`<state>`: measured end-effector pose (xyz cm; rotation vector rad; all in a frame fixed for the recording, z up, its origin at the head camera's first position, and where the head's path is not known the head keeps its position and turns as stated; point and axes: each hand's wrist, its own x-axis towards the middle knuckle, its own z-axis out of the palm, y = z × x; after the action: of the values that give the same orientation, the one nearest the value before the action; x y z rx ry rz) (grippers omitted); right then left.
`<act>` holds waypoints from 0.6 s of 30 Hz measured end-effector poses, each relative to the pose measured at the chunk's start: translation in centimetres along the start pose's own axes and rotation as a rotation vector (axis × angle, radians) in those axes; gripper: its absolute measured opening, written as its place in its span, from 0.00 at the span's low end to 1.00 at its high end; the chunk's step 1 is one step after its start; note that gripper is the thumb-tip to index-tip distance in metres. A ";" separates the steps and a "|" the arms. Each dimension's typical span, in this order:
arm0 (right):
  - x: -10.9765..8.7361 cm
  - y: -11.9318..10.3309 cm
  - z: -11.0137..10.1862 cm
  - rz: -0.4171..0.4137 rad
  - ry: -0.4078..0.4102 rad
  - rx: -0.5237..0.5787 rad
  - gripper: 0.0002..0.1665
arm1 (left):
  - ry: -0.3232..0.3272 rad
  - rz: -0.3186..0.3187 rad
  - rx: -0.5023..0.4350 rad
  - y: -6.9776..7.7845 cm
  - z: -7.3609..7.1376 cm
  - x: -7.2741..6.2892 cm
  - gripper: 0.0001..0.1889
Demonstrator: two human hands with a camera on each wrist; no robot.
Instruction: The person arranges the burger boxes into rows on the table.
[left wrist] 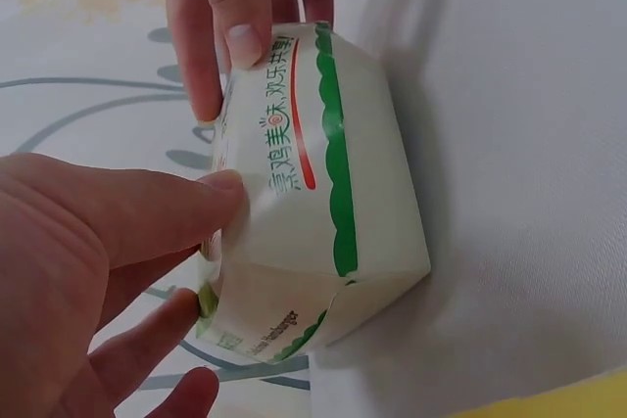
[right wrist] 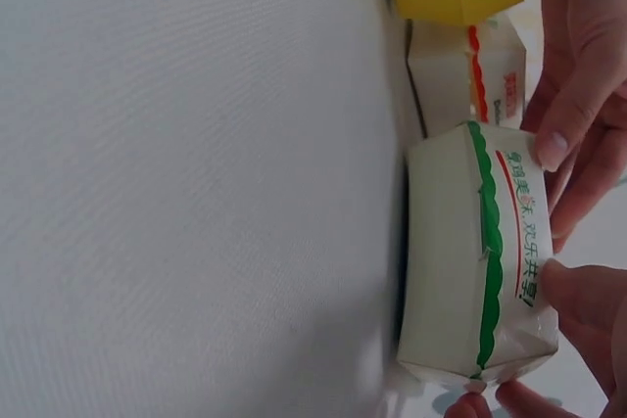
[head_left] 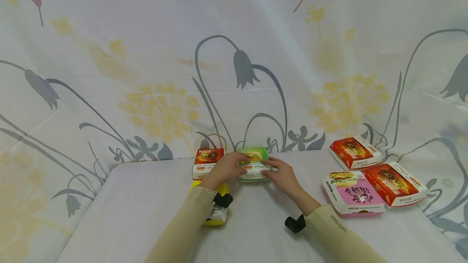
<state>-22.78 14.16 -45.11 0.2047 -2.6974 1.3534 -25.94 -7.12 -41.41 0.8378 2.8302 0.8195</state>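
A green-and-white burger box point(head_left: 255, 173) sits toward the back of the table, between both hands. My left hand point(head_left: 229, 167) holds its left end, with the thumb point(left wrist: 186, 205) against the printed front edge. On the opposite end, my right hand point(head_left: 284, 177) grips the box, its thumb point(right wrist: 580, 291) on the same edge and fingertips at the side. Just left of it lies a red burger box point(head_left: 208, 161), partly behind the left hand. A yellow burger box point(head_left: 220, 213) is in front of that one, largely covered by the left wrist and sleeve.
On the right side lie a pink burger box point(head_left: 356, 194) and two red boxes, one farther back point(head_left: 354, 152) and one beside the pink one point(head_left: 396, 184). A flower-printed cloth point(head_left: 219, 104) hangs behind the white-covered table point(head_left: 146, 198).
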 end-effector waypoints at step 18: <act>0.3 0.0 0.1 -0.026 -0.003 -0.021 0.21 | 0.009 0.003 0.041 -0.1 0.1 0.2 0.15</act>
<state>-23.08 14.02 -45.13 0.2395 -2.7002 1.3185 -26.15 -7.04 -41.58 0.8463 2.8634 0.7700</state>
